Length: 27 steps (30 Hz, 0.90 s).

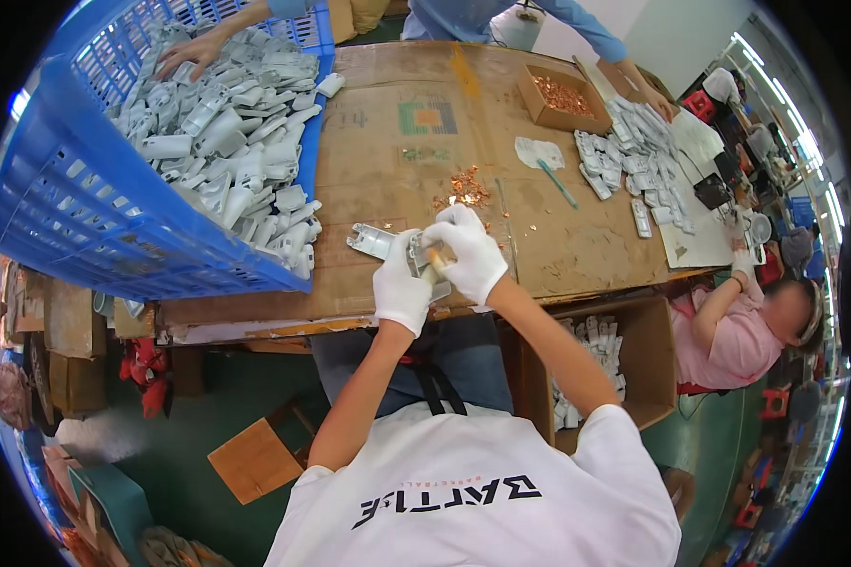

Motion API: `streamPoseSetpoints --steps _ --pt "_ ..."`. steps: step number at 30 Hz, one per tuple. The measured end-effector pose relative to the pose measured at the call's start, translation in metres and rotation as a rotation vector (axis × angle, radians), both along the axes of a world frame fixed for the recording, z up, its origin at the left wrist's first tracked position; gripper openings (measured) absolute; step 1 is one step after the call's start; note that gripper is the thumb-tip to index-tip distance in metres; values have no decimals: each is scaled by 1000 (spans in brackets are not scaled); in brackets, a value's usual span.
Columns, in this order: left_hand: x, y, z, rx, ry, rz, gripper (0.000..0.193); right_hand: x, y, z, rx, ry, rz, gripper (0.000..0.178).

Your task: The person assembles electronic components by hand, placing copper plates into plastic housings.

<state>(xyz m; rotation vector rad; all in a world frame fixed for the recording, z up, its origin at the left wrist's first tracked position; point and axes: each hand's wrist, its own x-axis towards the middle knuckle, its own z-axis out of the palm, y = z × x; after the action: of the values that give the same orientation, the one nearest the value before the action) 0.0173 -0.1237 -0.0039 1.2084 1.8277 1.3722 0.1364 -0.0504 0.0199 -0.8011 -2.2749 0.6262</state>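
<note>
– Carton [651, 378], nearest item. Contents?
– Pale casings [602, 342]. It stands open beside the lap, below the worktop [581, 255].

– Hands?
– Both gloved, by the worktop's near edge. Left hand [402, 288] curls round a grey casing [416, 257], gripping it. Right hand [465, 255] bends over the same casing, fingers drawn in against it. Whether they pinch a small part: cannot tell, fingertips hide the spot.

– Step in hand?
– Judged from the pose: fitting a small part into the casing, probably unfinished. Second casing [372, 241] lies just beside the left hand; copper pieces [468, 187] lie loose just beyond.

– Next move calls for?
– Presumably a steady left grip and a square, light press from the right fingertips. A tilted part could jam or bend.

– Farther out?
– Left: blue crate [151, 241], heaped with loose casings [246, 142]. Right: teal pen [558, 184], then casings in rows [633, 161], and a small box [565, 122] of copper bits. Far side: co-worker's hand [189, 55] on the crate's heap.
</note>
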Motion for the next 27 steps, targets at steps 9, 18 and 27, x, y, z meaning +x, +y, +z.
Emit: streamPoseSetpoints --steps 9,18,27 --pt "-1 -9 1 -1 103 15 47 -13 -14 -17 -160 123 -138 25" --pt "0 -29 0 71 23 -121 33 11 -34 -16 -325 -29 -200 23" --pt "2 -12 8 56 339 -143 20 12 -35 -9 -78 -65 -255 17"
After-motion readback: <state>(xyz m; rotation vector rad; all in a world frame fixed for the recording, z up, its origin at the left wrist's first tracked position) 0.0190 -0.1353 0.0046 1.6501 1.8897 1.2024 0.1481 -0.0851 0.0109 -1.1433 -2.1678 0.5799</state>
